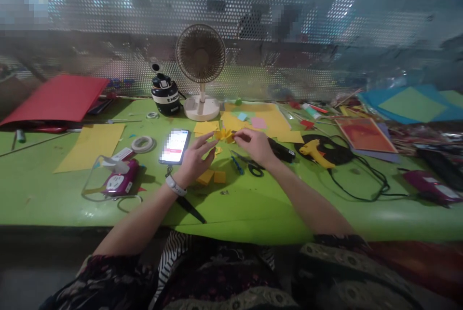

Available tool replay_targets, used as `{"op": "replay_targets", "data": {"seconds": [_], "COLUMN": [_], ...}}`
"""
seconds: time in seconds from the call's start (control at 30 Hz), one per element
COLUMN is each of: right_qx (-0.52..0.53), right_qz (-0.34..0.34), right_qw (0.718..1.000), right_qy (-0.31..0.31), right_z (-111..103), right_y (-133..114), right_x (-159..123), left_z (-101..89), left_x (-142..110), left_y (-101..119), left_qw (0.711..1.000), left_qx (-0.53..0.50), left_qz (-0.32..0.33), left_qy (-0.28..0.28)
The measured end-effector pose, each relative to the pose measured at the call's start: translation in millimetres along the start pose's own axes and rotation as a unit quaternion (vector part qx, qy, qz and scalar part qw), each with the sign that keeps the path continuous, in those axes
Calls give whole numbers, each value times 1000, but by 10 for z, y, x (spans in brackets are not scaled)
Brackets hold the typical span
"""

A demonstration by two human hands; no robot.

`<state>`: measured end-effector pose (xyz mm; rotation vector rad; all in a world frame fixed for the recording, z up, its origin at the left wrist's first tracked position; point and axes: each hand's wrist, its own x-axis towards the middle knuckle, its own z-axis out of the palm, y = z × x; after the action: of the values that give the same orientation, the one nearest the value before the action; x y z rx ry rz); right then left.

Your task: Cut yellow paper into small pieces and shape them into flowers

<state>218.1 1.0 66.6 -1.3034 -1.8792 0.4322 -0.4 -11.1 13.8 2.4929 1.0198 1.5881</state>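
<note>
A yellow folded paper flower is between my hands above the green tabletop. My right hand has its fingers pinched together at the flower's right edge. On the other side, my left hand is open, its fingers stretched toward the flower's left petals. Whether those fingertips touch it I cannot tell. Black-handled scissors lie below my right hand, beside a small blue item. Small orange-yellow paper squares are on the table under the flower. A lit phone stands just left of my left hand.
Behind the phone are a white desk fan and a black bottle. A yellow glue gun with a looping cord lies at right. White tape and a purple power socket sit at left. Coloured sheets are along the back.
</note>
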Motion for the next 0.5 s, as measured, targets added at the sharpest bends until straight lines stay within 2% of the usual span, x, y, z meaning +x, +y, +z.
{"op": "replay_targets", "data": {"seconds": [0.13, 0.23, 0.37, 0.5], "right_qx": [-73, -128, -171, -188], "right_qz": [26, 77, 131, 160], "right_qw": [996, 988, 977, 968], "right_qy": [49, 35, -9, -40], "right_z": [-260, -357, -322, -199], "right_y": [184, 386, 595, 676], "right_x": [307, 555, 789, 984], "left_z": [6, 18, 21, 12], "left_x": [-7, -25, -38, -30], "left_y": [5, -4, -5, 9], "left_qw": [1000, 1000, 1000, 1000], "left_qx": [-9, -20, -24, -6], "left_qz": [-18, -19, -10, -5], "left_qy": [6, -7, -6, -18]}}
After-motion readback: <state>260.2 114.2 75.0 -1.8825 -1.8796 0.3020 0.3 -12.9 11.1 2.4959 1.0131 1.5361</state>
